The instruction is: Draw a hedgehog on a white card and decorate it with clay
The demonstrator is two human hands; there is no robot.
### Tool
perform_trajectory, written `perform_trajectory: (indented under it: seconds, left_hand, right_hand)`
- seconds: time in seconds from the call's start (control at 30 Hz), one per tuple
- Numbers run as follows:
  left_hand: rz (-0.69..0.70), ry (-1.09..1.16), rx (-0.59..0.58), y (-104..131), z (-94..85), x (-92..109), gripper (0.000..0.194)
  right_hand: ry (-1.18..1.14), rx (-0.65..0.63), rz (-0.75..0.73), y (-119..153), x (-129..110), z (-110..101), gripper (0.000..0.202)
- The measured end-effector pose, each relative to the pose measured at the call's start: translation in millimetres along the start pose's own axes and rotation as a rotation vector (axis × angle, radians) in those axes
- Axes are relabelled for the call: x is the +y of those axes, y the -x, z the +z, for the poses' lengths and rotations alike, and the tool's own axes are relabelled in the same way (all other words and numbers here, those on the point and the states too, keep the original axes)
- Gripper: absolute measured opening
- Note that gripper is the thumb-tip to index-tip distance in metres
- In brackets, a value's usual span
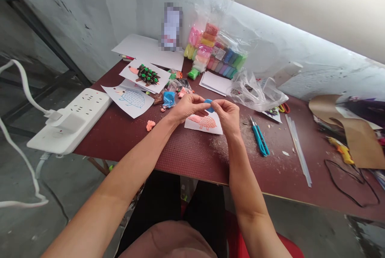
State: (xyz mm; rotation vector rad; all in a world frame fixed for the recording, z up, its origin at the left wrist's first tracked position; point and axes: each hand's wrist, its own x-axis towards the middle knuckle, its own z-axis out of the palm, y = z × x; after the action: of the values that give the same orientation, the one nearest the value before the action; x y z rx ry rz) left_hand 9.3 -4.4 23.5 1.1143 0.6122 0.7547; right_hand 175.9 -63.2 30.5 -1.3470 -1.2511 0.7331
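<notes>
Pinching a small blue clay lump (209, 105) between both hands: left hand (188, 107) and right hand (228, 115) meet fingertip to fingertip, fingers closed on it from either side, both equally near. Lump sits just above the hedgehog card (204, 123) with pink dots, its long axis roughly left-right between the thumbs. Clay looks soft, matte, slightly flattened. Left of that card: a blue clay packet (169, 99), two more hedgehog sheets, and a white power strip (70, 119) at the table edge. Right of it: a teal craft knife (259, 138). Behind it: a bag of coloured clay packs (215, 53). Table (186, 154) is dark red, textured, dusty.
</notes>
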Motion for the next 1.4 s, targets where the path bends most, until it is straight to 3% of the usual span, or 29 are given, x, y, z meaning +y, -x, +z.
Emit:
perform_trajectory:
  seconds: [0.27, 0.77, 1.0, 1.2, 1.4]
  left_hand:
    - [0.015, -0.028, 0.079, -1.8, 1.2, -1.6, 0.026]
    - [0.008, -0.039, -0.013, -1.3, -0.7, -3.5, 0.034]
    - [0.002, -0.082, -0.039, -1.2, -1.2, -3.7, 0.036]
    - [-0.048, -0.082, -0.151, -1.5, -3.4, -4.3, 0.035]
    - [0.000, -0.051, -0.001, -5.4, -8.4, -5.4, 0.023]
  right_hand:
    - [0.006, -0.012, 0.023, -1.0, -0.2, 0.2, 0.036]
    - [-0.041, -0.009, -0.042, 1.1, -2.6, 1.9, 0.023]
    - [-0.032, -0.034, 0.009, 1.8, -1.4, 2.4, 0.030]
    - [-0.014, -0.037, 0.027, 1.9, -0.9, 3.2, 0.032]
    - [-0.037, -0.009, -0.008, 0.3, -1.9, 1.3, 0.041]
